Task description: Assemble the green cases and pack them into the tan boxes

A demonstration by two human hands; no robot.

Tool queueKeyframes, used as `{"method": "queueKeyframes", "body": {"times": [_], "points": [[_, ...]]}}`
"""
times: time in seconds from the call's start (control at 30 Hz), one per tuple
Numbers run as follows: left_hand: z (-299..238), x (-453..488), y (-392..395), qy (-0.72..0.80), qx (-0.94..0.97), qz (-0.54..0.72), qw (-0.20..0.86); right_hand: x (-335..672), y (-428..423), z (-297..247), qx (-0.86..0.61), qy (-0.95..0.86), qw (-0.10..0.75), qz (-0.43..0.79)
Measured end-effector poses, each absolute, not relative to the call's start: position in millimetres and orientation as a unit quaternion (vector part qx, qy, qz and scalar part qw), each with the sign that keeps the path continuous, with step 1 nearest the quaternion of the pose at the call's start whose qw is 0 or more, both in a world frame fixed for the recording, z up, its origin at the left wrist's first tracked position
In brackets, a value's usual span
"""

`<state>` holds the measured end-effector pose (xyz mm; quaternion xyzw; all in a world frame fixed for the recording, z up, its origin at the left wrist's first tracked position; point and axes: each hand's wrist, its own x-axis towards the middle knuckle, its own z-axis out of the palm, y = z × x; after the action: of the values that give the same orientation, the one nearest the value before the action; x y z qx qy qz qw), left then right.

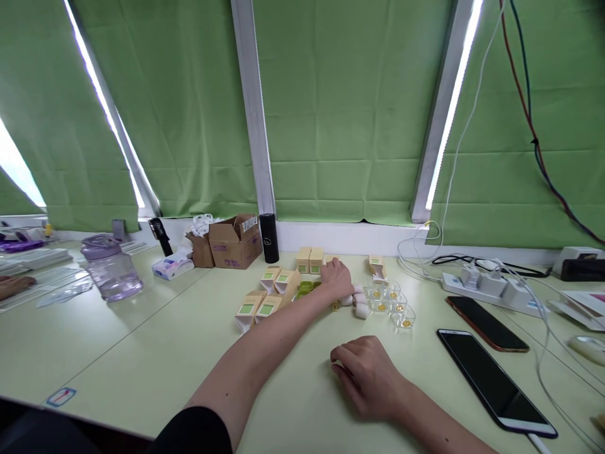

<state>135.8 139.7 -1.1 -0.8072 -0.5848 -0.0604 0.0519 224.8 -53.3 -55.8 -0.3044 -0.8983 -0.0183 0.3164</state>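
My left hand (336, 279) reaches to the back of the table, its fingers closed around a small yellow box (328, 258) that is mostly hidden behind them. Two like boxes (309, 260) stand just left of it. Nearer on the left are several open small boxes (269, 305) with green labels, beside green pieces (306, 287) partly covered by my forearm. White rounded pieces (362, 309) lie right of my left wrist, next to clear cups (392, 302) with gold-coloured centres. My right hand (366, 375) rests on the table with curled fingers, and nothing shows in it.
One open small box (377, 268) stands behind the cups. Two phones (494, 378), a power strip (491, 291) and loose cables lie right. A black cylinder (269, 238), cardboard box (236, 243), tissue pack (172, 265) and water jug (111, 271) stand left. Another person's hand (14, 287) is far left.
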Motion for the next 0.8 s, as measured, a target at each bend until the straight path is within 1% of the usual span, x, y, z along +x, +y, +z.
{"method": "queueKeyframes", "body": {"times": [0.53, 0.8], "points": [[-4, 149, 176, -0.636, -0.768, -0.076, 0.003, 224, -53, -53, -0.295, -0.902, 0.316, -0.016], [4, 152, 185, -0.644, -0.761, -0.075, -0.028, 224, -53, -52, -0.308, -0.906, 0.291, 0.004]]}}
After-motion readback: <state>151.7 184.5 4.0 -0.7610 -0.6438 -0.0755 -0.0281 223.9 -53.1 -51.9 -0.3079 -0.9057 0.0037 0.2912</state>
